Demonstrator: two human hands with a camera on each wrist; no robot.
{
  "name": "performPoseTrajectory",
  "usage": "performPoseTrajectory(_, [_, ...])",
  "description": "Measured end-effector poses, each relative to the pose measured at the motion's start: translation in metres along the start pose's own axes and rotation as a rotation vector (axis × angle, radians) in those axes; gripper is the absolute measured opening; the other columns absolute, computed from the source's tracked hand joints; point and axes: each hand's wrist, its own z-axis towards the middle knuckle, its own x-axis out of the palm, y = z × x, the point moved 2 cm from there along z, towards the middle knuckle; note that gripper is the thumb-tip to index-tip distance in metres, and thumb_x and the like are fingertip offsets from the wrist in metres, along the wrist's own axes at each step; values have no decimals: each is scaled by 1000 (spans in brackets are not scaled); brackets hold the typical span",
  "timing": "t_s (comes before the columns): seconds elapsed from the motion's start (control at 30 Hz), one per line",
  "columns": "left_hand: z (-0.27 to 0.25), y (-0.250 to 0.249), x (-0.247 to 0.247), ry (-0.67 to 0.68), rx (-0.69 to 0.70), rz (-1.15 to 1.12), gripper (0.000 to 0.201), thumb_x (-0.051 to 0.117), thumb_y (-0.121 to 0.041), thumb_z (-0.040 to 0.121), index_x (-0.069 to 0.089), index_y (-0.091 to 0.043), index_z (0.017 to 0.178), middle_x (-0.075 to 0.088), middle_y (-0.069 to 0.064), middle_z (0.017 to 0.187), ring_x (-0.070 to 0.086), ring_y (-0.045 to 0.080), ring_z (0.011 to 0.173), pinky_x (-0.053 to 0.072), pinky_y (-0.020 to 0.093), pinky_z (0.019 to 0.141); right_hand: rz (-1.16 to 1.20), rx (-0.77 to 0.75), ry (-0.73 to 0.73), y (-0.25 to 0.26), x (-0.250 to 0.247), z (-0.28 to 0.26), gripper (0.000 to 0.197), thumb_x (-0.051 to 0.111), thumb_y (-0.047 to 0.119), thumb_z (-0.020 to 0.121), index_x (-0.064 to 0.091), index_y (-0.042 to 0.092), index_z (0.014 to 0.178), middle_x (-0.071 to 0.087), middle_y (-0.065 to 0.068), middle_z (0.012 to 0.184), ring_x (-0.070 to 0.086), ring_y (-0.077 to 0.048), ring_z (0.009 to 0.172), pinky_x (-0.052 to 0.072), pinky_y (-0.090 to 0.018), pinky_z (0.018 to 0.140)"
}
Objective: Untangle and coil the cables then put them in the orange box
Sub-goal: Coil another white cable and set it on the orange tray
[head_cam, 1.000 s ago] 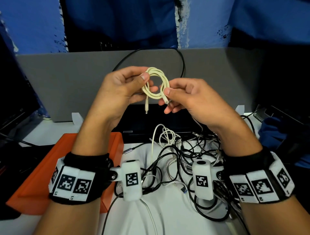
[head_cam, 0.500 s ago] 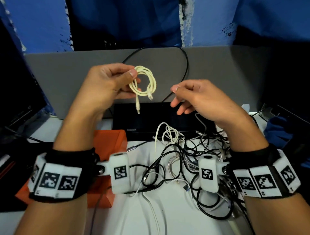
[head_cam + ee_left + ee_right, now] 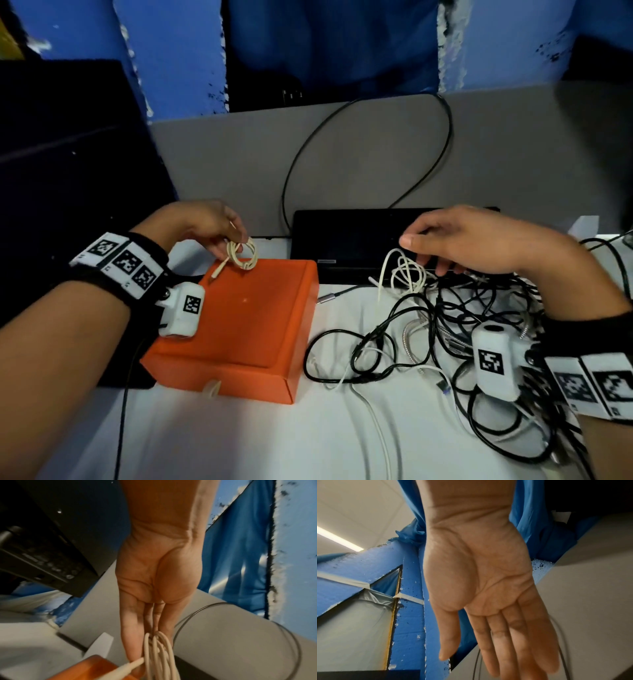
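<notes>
My left hand (image 3: 226, 240) pinches a small coiled cream cable (image 3: 244, 255) and holds it at the far edge of the orange box (image 3: 246, 325), one loose plug end touching the box top. The left wrist view shows the coil (image 3: 159, 654) hanging from my fingertips above the box corner (image 3: 92, 669). My right hand (image 3: 442, 246) hovers with straight, relaxed fingers and holds nothing, just above a white cable (image 3: 404, 274) at the top of the tangled pile of black and white cables (image 3: 445, 335). In the right wrist view the palm (image 3: 488, 581) is bare.
A black flat device (image 3: 359, 240) lies behind the pile against a grey divider panel (image 3: 342, 154) with a black cable looped up it. A dark monitor (image 3: 68, 154) stands at the left. White tabletop (image 3: 274, 438) stretches in front of the box.
My left hand has carried the coiled cream cable down and left to the orange box. My right hand, which let go of the coil earlier, has dropped toward the tangled pile.
</notes>
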Motion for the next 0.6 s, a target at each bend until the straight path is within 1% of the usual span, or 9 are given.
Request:
performPoseTrajectory(0.03, [2, 5, 0, 9, -11, -6, 15, 65, -2, 96, 68, 0, 110, 77, 20, 95, 73, 28, 75, 64, 36, 65, -30, 9, 20, -1, 3, 1, 40, 56, 66, 86, 69, 34, 106, 76, 7, 89, 75, -14, 74, 57, -38, 70])
performPoseTrajectory(0.07, [4, 7, 1, 18, -19, -14, 15, 65, -3, 97, 67, 0, 111, 77, 21, 96, 74, 28, 74, 64, 36, 65, -59, 14, 39, -3, 5, 3, 45, 54, 69, 83, 68, 35, 109, 76, 8, 90, 75, -12, 74, 57, -36, 71])
performPoseTrajectory(0.13, [6, 9, 2, 35, -32, -11, 14, 65, -4, 97, 66, -3, 111, 76, 21, 98, 73, 28, 71, 63, 36, 62, -105, 19, 76, -8, 11, 7, 53, 53, 73, 80, 67, 35, 115, 77, 9, 92, 74, -9, 74, 60, -39, 80])
performPoseTrajectory(0.2, [6, 10, 1, 48, -40, 40, 11, 64, -4, 98, 66, -6, 108, 75, 21, 102, 72, 27, 69, 63, 36, 59, -131, 26, 108, -13, 16, 11, 48, 57, 67, 87, 65, 35, 122, 76, 9, 95, 75, -8, 75, 59, -40, 86])
performPoseTrajectory(0.27, [5, 9, -2, 57, -43, 120, 10, 63, -5, 98, 68, -7, 106, 74, 19, 104, 72, 25, 73, 62, 35, 58, -131, 35, 124, -16, 19, 15, 46, 58, 62, 91, 63, 34, 127, 76, 8, 96, 75, -9, 76, 58, -37, 84])
performPoseTrajectory(0.33, [3, 8, -4, 73, -45, 162, 12, 64, -5, 98, 69, -7, 108, 75, 17, 104, 73, 24, 77, 61, 33, 57, -124, 38, 120, -18, 19, 19, 48, 59, 61, 91, 59, 33, 130, 76, 7, 93, 75, -9, 74, 57, -35, 79])
performPoseTrajectory(0.47, [-5, 5, -6, 123, -53, 190, 13, 67, -6, 96, 69, -6, 109, 75, 15, 103, 74, 24, 81, 61, 32, 59, -86, 13, 55, -19, 18, 25, 50, 60, 59, 91, 52, 33, 133, 77, 8, 85, 74, -10, 69, 52, -32, 72])
performPoseTrajectory(0.53, [-6, 5, -6, 136, -69, 218, 15, 67, -5, 96, 69, -5, 110, 75, 17, 104, 74, 24, 82, 61, 31, 59, -78, -11, 71, -17, 19, 26, 48, 60, 54, 94, 49, 36, 137, 77, 10, 85, 74, -10, 70, 53, -32, 73])
performPoseTrajectory(0.6, [-8, 4, -6, 145, -85, 249, 16, 67, -6, 96, 68, -5, 111, 76, 16, 103, 75, 25, 82, 61, 32, 59, -84, -24, 120, -13, 20, 26, 47, 59, 48, 98, 46, 40, 142, 77, 14, 89, 75, -9, 74, 57, -35, 80])
